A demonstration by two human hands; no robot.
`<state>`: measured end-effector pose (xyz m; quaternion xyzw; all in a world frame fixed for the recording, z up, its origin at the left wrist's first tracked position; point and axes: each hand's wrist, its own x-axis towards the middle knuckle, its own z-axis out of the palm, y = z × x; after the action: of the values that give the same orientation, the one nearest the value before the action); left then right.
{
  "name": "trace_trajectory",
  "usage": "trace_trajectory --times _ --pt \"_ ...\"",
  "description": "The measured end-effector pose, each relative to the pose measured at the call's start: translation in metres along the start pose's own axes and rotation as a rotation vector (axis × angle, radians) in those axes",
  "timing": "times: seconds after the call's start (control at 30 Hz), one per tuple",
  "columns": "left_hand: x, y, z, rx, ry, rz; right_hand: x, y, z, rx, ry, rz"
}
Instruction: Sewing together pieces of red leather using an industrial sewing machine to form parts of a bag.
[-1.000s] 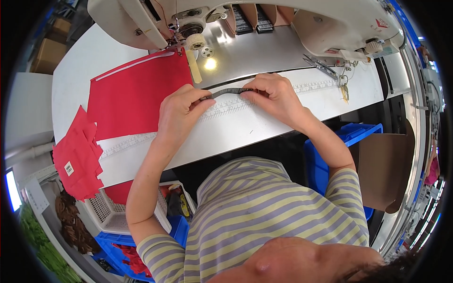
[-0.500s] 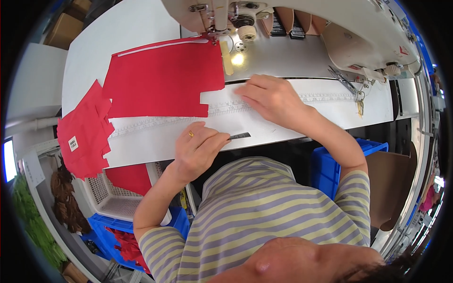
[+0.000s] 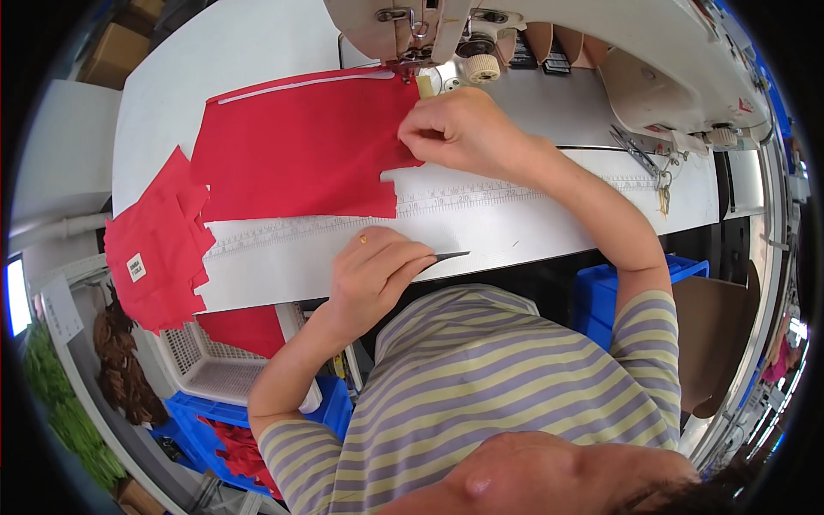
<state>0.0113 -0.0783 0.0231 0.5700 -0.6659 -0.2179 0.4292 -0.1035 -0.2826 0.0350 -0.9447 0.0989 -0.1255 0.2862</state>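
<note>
My left hand (image 3: 373,279) is closed on a thin dark strip (image 3: 451,255), held by the table's front edge with one end sticking out to the right. My right hand (image 3: 451,129) is closed at the right edge of a large red fabric piece (image 3: 296,150), just in front of the sewing machine's needle area (image 3: 403,69); its fingertips are partly hidden. The fabric has a white strip (image 3: 305,84) along its far edge and lies over the printed scale of the white table (image 3: 506,232). A pile of smaller red pieces (image 3: 159,245) with a pale label sits at the left.
Scissors (image 3: 639,150) lie at the machine's right. Below the table are a white basket (image 3: 210,373) with red fabric, a blue crate (image 3: 193,403) and a blue bin (image 3: 592,300). A cardboard sheet (image 3: 717,343) stands at the right; boxes (image 3: 112,56) sit at the upper left.
Both hands held the dark strip stretched between them. My right hand has let go and moved up to the red fabric's edge; my left hand has moved down toward the front edge with the strip.
</note>
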Motion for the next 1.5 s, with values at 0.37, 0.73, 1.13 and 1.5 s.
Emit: trace_trajectory --times 0.37,0.73,1.13,1.5 --pt "0.11 -0.064 -0.039 -0.118 -0.068 -0.366 -0.022 -0.004 0.005 -0.314 0.522 -0.257" --pt "0.133 -0.07 -0.049 -0.085 -0.263 -0.537 -0.047 -0.004 0.024 -0.352 0.289 -0.188" --pt "0.146 -0.067 -0.05 -0.03 -0.218 -0.544 -0.049 0.01 0.019 -0.382 0.332 -0.146" --pt "0.145 -0.071 -0.048 -0.038 -0.18 -0.547 -0.038 0.024 0.01 -0.445 0.403 -0.089"
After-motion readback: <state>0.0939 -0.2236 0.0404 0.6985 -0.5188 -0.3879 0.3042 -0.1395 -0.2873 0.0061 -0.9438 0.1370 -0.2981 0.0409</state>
